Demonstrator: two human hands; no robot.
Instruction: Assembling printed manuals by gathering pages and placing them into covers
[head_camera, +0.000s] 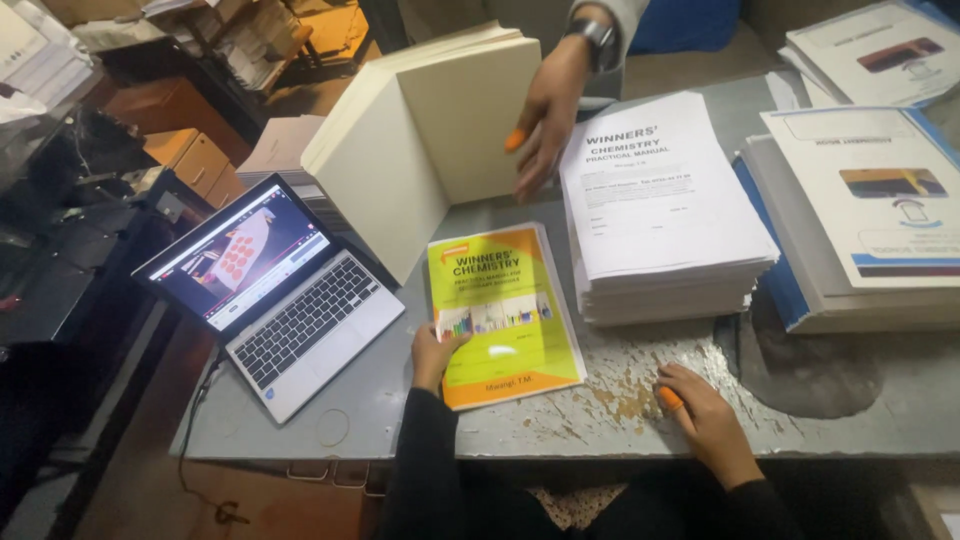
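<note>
My left hand (433, 356) grips the left edge of a thin yellow and orange booklet (503, 316) lying flat on the grey table (830, 400). Resting on the worn tabletop to the right is my right hand (706, 413), with an orange rubber tip on one finger; it holds nothing and its fingers are curled. Across the table another person's hand (548, 108), with a wristwatch and an orange fingertip cover, holds up a cream stack of blank sheets (425, 140) standing on edge.
A thick stack of white printed pages (660, 205) sits right of the booklet. Further stacks with blue-edged covers (868, 215) fill the right side. An open laptop (275, 285) stands at the left table corner. Cartons and shelves lie beyond.
</note>
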